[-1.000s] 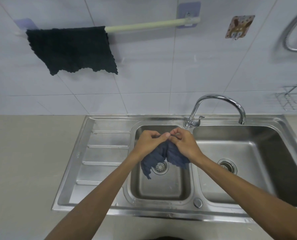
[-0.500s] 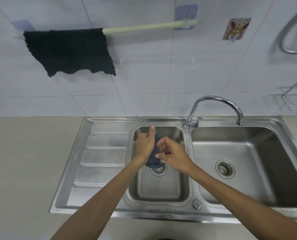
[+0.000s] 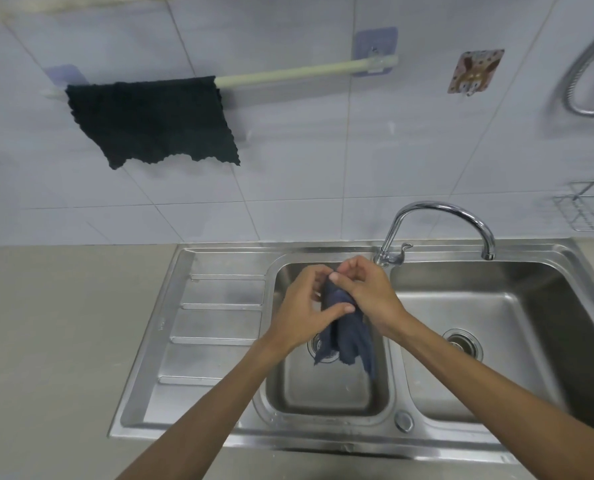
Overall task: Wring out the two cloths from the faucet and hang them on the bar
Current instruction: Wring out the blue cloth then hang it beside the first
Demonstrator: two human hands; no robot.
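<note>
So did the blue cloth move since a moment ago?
Yes. The blue cloth was bunched up above the drain; now it hangs down longer over it, with both hands holding its top.

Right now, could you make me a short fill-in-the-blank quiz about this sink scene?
1. Both hands hold the blue cloth over the ____ basin.
2. The black cloth hangs on the ____.
3. The faucet spout points over the ____ basin.

Missing words: left; bar; right
</note>
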